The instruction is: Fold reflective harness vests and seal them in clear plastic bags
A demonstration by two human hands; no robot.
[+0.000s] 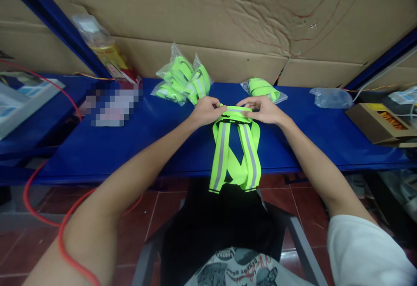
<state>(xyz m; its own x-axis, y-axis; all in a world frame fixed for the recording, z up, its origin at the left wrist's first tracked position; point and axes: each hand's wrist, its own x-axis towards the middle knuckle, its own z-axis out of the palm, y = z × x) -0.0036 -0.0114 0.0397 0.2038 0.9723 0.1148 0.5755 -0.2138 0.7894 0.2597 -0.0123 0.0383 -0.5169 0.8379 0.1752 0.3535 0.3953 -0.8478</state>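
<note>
A neon-yellow reflective harness [221, 153] with grey stripes lies over the front of the blue table, its strap ends hanging past the edge. My left hand [208, 111] pinches the left end of its folded top band. At the right end of that band is my right hand [261, 109], thumb on the band and fingers curled behind it. Just behind my left hand sit several clear bags of folded neon straps [184, 79]. Another bagged neon strap bundle [262, 88] rests behind my right hand.
On the blue table [169, 140], a bottle [106, 49] stands at the back left. A crumpled clear plastic bag [330, 98] and an open cardboard box [384, 123] are at the right. Cardboard [195, 12] lines the back. A red hose [61, 238] loops at left.
</note>
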